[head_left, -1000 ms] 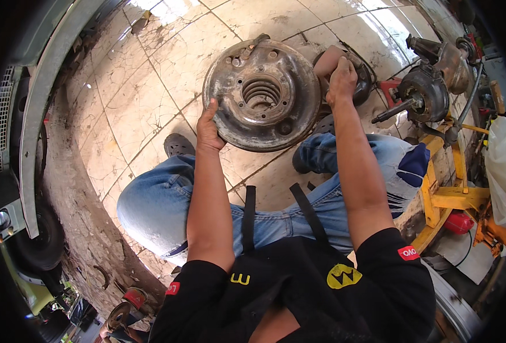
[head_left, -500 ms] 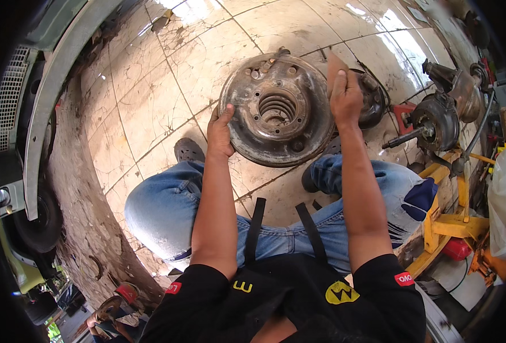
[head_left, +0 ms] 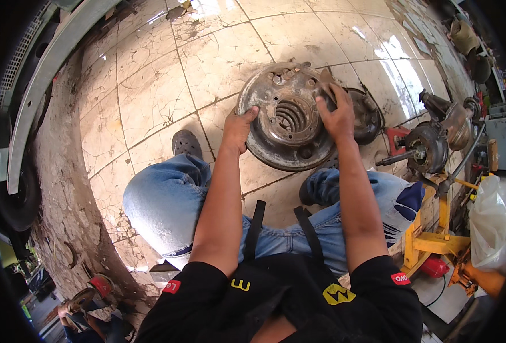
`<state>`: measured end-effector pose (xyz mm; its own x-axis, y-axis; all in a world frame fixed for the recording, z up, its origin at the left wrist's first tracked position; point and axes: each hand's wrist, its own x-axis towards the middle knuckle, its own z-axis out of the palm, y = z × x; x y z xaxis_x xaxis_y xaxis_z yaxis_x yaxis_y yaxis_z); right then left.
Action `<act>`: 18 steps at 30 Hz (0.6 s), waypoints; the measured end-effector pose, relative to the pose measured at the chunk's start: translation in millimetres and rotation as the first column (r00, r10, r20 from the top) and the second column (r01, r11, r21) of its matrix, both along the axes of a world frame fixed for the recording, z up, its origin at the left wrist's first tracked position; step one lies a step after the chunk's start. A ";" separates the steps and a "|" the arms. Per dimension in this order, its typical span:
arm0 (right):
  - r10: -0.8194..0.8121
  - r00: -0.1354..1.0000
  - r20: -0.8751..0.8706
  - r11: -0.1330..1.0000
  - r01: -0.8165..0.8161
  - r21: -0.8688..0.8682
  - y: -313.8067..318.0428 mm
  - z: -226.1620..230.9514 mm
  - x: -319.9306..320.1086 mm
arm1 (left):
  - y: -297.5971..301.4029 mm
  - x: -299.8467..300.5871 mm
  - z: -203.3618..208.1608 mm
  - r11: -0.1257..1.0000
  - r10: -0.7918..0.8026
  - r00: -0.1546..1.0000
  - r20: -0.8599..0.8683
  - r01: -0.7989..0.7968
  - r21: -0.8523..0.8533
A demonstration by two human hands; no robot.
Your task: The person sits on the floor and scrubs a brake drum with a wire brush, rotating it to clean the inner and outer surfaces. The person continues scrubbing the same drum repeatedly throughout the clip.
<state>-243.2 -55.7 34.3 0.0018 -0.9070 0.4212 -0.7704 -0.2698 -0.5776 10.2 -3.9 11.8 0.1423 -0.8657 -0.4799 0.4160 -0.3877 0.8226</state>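
A worn, dark round brake backing plate (head_left: 264, 150) is held above the tiled floor, tilted a little. Through its central hole, ringed with bolt holes, the turns of a coil spring (head_left: 291, 116) show. My left hand (head_left: 238, 130) grips the plate's left edge, thumb on its face. At the right edge is my right hand (head_left: 339, 114), fingers bent and thumb against the plate. Between its fingers a thin brown sheet (head_left: 325, 76), which looks like sandpaper, sticks out; the rest is covered by the hand.
Right of the plate lies another dark round part (head_left: 367, 117). Farther right, an axle assembly (head_left: 427, 148) sits by a yellow stand (head_left: 439, 243) and a white plastic bag (head_left: 493, 220). A vehicle's metal bumper (head_left: 33, 123) runs along the left. Another person's hand (head_left: 64, 308) shows at lower left.
My right hand has come down from beyond the plate's right edge onto its face, bringing the brown sheet against it. The plate sits slightly farther right in view and has turned a little.
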 end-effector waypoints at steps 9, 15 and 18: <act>0.009 0.984 -0.176 1.000 -0.011 -0.012 -5.0 -11.3 -4.3 | 1.3 2.4 -2.2 0.999 -0.019 1.000 -0.016 0.020 0.045; -0.025 0.994 -0.105 0.996 0.033 0.079 1.8 0.9 5.1 | 9.0 2.2 -1.9 1.000 0.021 0.989 -0.145 -0.024 -0.019; -0.171 0.944 -0.284 0.979 0.194 0.057 -2.9 9.6 9.9 | 8.2 -0.3 -5.6 0.999 0.022 0.989 -0.145 -0.027 -0.034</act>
